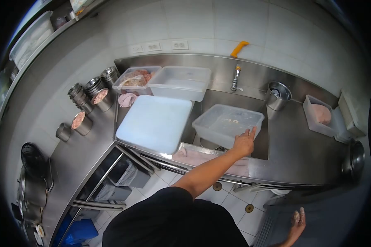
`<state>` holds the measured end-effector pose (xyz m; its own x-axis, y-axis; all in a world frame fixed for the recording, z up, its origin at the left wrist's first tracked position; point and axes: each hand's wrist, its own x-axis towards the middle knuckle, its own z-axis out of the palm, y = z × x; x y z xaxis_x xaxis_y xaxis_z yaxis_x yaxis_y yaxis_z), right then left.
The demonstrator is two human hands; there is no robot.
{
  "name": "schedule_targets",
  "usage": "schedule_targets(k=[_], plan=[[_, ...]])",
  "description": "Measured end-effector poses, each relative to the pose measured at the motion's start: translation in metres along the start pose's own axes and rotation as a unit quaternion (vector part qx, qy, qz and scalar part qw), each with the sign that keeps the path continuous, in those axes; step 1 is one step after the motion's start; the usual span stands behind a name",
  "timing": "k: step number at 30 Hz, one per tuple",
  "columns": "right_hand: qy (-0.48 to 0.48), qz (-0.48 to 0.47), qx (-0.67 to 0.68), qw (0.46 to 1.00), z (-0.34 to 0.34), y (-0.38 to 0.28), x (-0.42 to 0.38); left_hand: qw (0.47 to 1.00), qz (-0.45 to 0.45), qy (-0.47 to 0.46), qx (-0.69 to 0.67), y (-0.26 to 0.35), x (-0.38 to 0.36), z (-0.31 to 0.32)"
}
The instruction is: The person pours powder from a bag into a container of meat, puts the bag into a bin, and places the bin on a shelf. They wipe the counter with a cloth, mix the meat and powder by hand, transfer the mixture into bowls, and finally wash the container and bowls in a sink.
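My left hand (245, 143) is at the near right corner of a translucent plastic container (218, 121), its fingers bent over the rim. The container lies over the sink (257, 154), with a little pale residue inside it. Part of a round metal item shows below its near side. At the lower right, away from the counter, my right hand (299, 221) is raised with fingers apart, pale residue on the fingertips and nothing held. A pale blue cutting board (154, 123) lies left of the sink. Along the front edge stretches a pinkish cloth (198, 157).
Behind the board stand a tub of meat (138, 80) and another translucent tub (179, 82). Metal cups (81, 123), some filled, line the left counter. Right of the faucet (235, 78) are a metal pot (278, 96) and a tub with pink contents (320, 115).
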<state>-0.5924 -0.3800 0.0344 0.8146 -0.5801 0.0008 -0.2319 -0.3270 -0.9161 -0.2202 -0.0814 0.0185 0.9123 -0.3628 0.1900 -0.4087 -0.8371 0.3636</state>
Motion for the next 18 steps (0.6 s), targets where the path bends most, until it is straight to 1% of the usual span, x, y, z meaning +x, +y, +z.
schedule_targets(k=[1,3,4,6,8,10,12,13,15,17,18], plan=[[0.021,-0.008,0.012,1.000,0.009,0.002,0.005,0.997,-0.013,-0.069,-0.035,-0.002,0.010,0.009],[0.062,-0.022,0.039,0.997,0.041,-0.013,0.012,0.972,-0.037,-0.209,-0.099,-0.013,0.027,0.005],[0.004,0.023,0.032,0.999,0.040,-0.020,0.019,0.974,-0.039,-0.205,-0.089,-0.023,0.035,0.003],[-0.001,-0.004,0.027,1.000,0.054,-0.033,0.029,0.977,-0.039,-0.197,-0.069,-0.054,0.060,0.011],[0.003,-0.024,0.008,1.000,0.069,-0.037,0.039,0.989,-0.009,-0.145,0.026,-0.089,0.100,0.030],[-0.005,-0.013,-0.030,0.999,0.089,-0.056,0.042,0.987,0.014,-0.153,0.051,-0.101,0.135,-0.001],[-0.016,-0.015,-0.062,0.998,0.120,-0.082,0.053,0.979,0.058,-0.158,0.116,-0.114,0.179,-0.006],[-0.031,0.003,-0.057,0.998,0.140,-0.097,0.058,0.986,0.077,-0.081,0.125,-0.121,0.197,-0.001],[-0.098,-0.040,-0.151,0.983,0.172,-0.109,0.076,0.981,0.113,0.074,0.139,-0.135,0.235,0.014],[-0.165,-0.040,-0.179,0.969,0.209,-0.138,0.092,0.970,0.144,0.099,0.167,-0.147,0.270,0.021],[-0.191,-0.025,-0.175,0.965,0.228,-0.148,0.099,0.964,0.158,0.111,0.181,-0.152,0.284,0.025]])
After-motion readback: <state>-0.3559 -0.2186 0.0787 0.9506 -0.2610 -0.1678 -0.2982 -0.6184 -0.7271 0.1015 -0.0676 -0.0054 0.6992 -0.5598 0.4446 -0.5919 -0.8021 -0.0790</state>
